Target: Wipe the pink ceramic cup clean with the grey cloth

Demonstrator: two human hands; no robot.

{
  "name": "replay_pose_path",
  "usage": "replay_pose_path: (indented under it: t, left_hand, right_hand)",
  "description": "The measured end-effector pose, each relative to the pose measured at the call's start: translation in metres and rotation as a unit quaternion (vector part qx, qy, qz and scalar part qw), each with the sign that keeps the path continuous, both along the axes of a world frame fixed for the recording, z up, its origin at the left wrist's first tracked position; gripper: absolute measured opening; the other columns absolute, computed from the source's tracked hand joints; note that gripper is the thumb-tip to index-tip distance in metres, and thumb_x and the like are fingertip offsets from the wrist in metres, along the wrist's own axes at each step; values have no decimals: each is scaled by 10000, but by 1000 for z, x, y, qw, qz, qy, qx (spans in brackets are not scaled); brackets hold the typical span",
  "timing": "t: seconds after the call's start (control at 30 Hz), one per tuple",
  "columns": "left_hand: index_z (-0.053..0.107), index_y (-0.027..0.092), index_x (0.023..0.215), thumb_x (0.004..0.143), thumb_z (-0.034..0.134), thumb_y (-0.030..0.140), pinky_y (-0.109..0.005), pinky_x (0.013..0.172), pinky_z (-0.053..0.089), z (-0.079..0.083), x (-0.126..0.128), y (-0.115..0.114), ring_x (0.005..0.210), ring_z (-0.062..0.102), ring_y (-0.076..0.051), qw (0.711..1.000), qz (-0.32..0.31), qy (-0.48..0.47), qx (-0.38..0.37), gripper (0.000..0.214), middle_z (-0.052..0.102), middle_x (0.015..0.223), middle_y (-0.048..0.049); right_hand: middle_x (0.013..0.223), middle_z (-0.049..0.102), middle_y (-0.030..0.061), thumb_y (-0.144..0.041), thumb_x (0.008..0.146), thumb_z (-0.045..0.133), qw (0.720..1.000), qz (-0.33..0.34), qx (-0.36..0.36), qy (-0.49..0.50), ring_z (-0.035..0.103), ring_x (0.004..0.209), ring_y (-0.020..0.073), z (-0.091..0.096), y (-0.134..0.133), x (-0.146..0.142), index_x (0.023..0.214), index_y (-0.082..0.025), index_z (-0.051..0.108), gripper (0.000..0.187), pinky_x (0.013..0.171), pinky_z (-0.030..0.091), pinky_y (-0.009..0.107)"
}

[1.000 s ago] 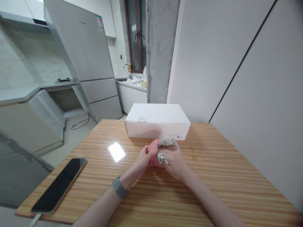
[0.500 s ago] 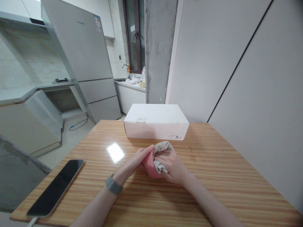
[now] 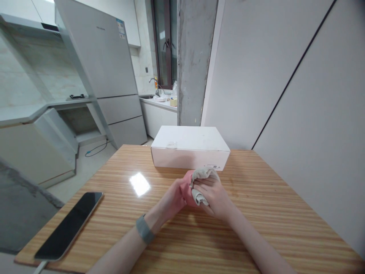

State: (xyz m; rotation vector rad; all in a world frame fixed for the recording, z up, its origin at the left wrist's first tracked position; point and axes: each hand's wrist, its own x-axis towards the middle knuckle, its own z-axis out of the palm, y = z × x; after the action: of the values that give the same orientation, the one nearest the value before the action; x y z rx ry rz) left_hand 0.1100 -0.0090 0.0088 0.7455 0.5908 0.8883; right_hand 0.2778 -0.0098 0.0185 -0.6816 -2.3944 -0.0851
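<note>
Bundle of cloth, one pink piece (image 3: 186, 192) and one beige piece (image 3: 201, 175), sitting mid-bench (image 3: 256, 213), just at 6 o'clock of one white box (image 3: 189, 150). Left grip (image 3: 171, 199) clasping pink from 9 o'clock; right grip (image 3: 212, 192) closing over beige from 3 o'clock, equally near. One phone (image 3: 68, 224) lying well apart at 8 o'clock.

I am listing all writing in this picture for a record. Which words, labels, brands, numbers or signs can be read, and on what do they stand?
No text can be read.
White box: small label with print and symbols on its front, too small to read.
Refrigerator: short brand word on the door and a blue sticker at its top corner, both too blurred to read.
Phone: dark screen, no writing.
</note>
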Motion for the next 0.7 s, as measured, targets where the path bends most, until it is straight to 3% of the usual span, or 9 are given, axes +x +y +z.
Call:
replay_pose_path:
  t: [0.1,0.17,0.27,0.33,0.5,0.7]
  left_hand:
    - [636,167,1146,837,546,523,-297,804,473,-1,-2,3,977,611,-220,999,-34,-19,-24,479,680,1075,-86]
    - [630,181,1177,835,540,565,-321,807,471,-2,-5,5,971,613,-231,998,-28,55,-12,522,690,1076,-79]
    - [702,138,1044,820,532,607,-349,859,448,-3,-8,8,970,611,-254,976,16,207,70,547,718,1001,-87]
    - [726,112,950,826,517,607,-357,911,421,-2,-9,10,987,608,-267,960,40,249,125,551,730,943,-91]
    - [718,118,932,832,529,554,-354,902,426,-8,-9,12,984,610,-261,962,75,214,155,486,728,950,-80]
    - [690,109,880,753,631,488,-317,637,478,-23,0,10,695,619,-211,988,72,124,62,404,691,757,-71]
  right_hand:
    - [936,691,122,-296,876,364,999,17,-27,-6,618,903,266,-1,0,0,900,-177,579,247,888,459,451]
    - [883,681,107,-305,874,357,999,20,-47,-8,614,850,253,-4,-1,-2,841,-189,567,242,861,465,443]
    - [865,673,93,-302,870,357,998,24,-64,-11,606,823,242,-8,-1,-6,825,-197,558,232,848,463,430]
    - [910,679,100,-289,873,355,997,23,-67,-10,608,858,244,-9,-1,-8,856,-192,564,231,867,453,423]
    - [976,686,115,-286,885,359,998,8,-62,-5,605,932,257,-5,-3,-11,941,-182,575,246,903,432,430]
    - [951,694,113,-279,869,404,997,-64,-38,4,611,890,272,-3,-5,-11,937,-170,604,239,859,423,442]
